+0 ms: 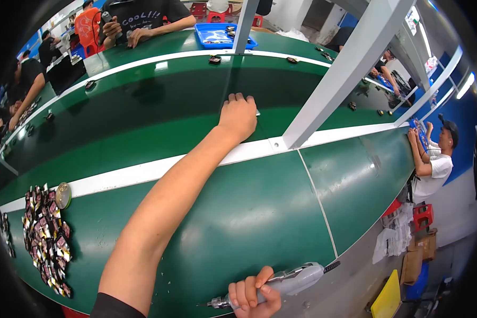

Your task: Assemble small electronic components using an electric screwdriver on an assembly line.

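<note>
My left hand reaches out over the green conveyor belt, back of the hand up and fingers curled. A small pale edge shows beside its fingers; most of what it holds, if anything, is hidden under the hand. Low in the view, my right hand is closed around a grey-white electric screwdriver. The screwdriver lies level, its bit pointing left and its cord leaving on the right. Both hands are well apart.
A heap of small dark parts lies at left on the green worktable, beside a round clear dish. A grey metal post rises right of my left hand. Several small parts sit along the belt. Co-workers sit beyond, near a blue tray.
</note>
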### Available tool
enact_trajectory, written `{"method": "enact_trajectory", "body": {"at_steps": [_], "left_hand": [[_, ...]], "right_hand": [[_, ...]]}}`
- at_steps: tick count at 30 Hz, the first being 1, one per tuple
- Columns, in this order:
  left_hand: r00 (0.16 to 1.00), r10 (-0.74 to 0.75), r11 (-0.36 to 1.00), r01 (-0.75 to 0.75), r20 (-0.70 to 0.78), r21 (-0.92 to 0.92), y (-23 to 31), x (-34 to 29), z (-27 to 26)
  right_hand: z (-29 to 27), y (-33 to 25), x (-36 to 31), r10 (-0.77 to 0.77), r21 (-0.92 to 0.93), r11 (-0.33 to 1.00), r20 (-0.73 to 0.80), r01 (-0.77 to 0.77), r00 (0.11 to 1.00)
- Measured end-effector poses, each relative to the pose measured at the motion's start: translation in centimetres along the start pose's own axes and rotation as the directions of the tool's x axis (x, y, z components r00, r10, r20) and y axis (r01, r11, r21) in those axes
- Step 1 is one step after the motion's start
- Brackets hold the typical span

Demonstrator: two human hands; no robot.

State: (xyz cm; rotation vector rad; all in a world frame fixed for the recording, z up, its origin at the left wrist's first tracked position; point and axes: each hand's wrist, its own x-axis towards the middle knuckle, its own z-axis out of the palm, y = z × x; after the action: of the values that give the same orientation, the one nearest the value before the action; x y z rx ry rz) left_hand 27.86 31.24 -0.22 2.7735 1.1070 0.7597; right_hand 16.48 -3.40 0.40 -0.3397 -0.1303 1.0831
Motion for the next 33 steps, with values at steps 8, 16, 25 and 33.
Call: {"method": "enact_trajectory", "body": {"at_steps": [8, 16, 25, 33], "left_hand": [[0.955, 0.282, 0.954, -0.269, 0.093, -0.131, -2.1, -2.7, -2.2], [0.771, 0.627, 0.758, -0.572, 0.108, -0.315, 0.4, -20.5, -11.3], [0.880, 0.467, 0.814, -0.386, 0.093, -0.435, 1.8, -30.9, -15.6], [0.818, 0.574, 0.775, -0.559, -0.040, -0.294, 2.1, -32.0, -15.1]], "right_hand": [[-0.1, -0.4, -0.7, -0.020, -0.006, 1.000, -0.067, 0.020, 0.998], [-1.7, -1.3, -0.4, -0.001, -0.019, 1.000, 0.014, 0.001, 1.000], [-1.5, -1.4, -3.8, 0.056, -0.064, 0.997, 0.035, -0.053, 0.998], [-1.2, 0.7, -6.7, 0.115, -0.138, 0.984, 0.013, -0.112, 0.993]]}}
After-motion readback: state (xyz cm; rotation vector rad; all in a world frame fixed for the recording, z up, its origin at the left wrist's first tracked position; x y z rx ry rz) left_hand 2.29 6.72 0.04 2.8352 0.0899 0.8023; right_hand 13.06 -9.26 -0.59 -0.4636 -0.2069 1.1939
